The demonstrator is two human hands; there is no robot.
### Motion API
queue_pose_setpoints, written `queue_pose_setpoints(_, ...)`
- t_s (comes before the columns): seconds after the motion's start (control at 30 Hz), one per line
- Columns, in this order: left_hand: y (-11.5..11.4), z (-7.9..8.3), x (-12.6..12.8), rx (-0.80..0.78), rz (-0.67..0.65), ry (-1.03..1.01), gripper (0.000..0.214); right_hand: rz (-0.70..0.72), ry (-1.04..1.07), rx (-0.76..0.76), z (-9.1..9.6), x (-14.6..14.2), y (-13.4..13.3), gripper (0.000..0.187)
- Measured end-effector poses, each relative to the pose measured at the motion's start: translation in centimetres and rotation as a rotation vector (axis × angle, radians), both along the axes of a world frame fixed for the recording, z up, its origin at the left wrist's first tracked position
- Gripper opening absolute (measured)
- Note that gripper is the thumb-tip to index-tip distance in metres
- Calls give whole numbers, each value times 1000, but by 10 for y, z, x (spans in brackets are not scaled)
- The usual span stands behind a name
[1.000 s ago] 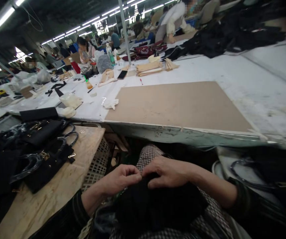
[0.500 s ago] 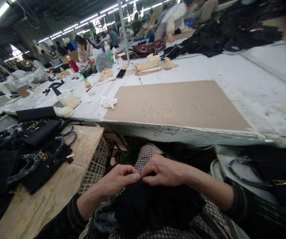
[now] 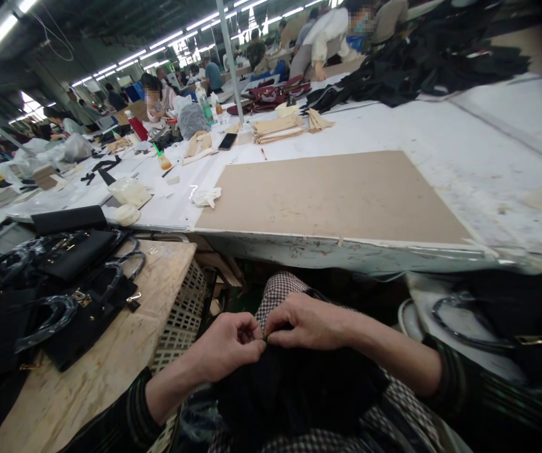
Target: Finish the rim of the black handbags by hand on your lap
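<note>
A black bag (image 3: 294, 390) lies across my lap, dark enough that its details are hard to make out. Clear plastic wrap (image 3: 195, 415) shows at its lower left. My left hand (image 3: 233, 343) pinches the bag's upper edge between thumb and forefinger. Right beside it, my right hand (image 3: 301, 321) is closed in a pinch on the same edge, the fingertips of both hands nearly touching. Whatever small part sits between the fingertips is hidden.
Black handbags (image 3: 82, 283) with plastic-wrapped handles are heaped on a wooden board (image 3: 124, 340) at left. Another black bag (image 3: 511, 321) rests at right. Ahead, a white worktable (image 3: 502, 170) bears brown cardboard (image 3: 337, 195), a phone (image 3: 228, 141) and black fabric pieces (image 3: 407, 69). Co-workers sit beyond.
My left hand has turned slightly, its curled fingers opening a small gap above the thumb. Both hands stay at the bag's edge, and the view has shifted a little.
</note>
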State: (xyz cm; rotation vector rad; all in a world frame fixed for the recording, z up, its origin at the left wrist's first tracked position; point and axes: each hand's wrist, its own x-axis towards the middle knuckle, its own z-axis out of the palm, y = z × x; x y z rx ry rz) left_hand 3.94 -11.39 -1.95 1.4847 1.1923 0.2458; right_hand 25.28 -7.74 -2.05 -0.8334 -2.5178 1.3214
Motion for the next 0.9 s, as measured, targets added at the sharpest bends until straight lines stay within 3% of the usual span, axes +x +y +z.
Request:
queue_pose_setpoints(0.1, -6, -1, 0, 227, -1, 107, 9, -32, -35, -5, -3, 5, 5, 17)
queue_pose_setpoints(0.17, -7, -4, -4, 265, 46, 121, 9, -67, -70, 27, -5, 10, 9, 19)
queue_pose_setpoints(0.33, 1, -17, -18, 57, 200, -23, 22, -170, -134, 95, -13, 20, 19, 26)
queue_pose_setpoints(0.5, 10, -26, -22, -109, 245, -146, 30, -251, -138, 120, -20, 20, 20, 25)
queue_pose_setpoints(0.73, 13, -28, -28, -183, 263, -169, 25, -384, -204, 502, -16, 19, 4, 21)
queue_pose_setpoints(0.9, 9, -26, -28, -204, 245, -130, 22, -402, -423, 568, -17, 18, -2, 20)
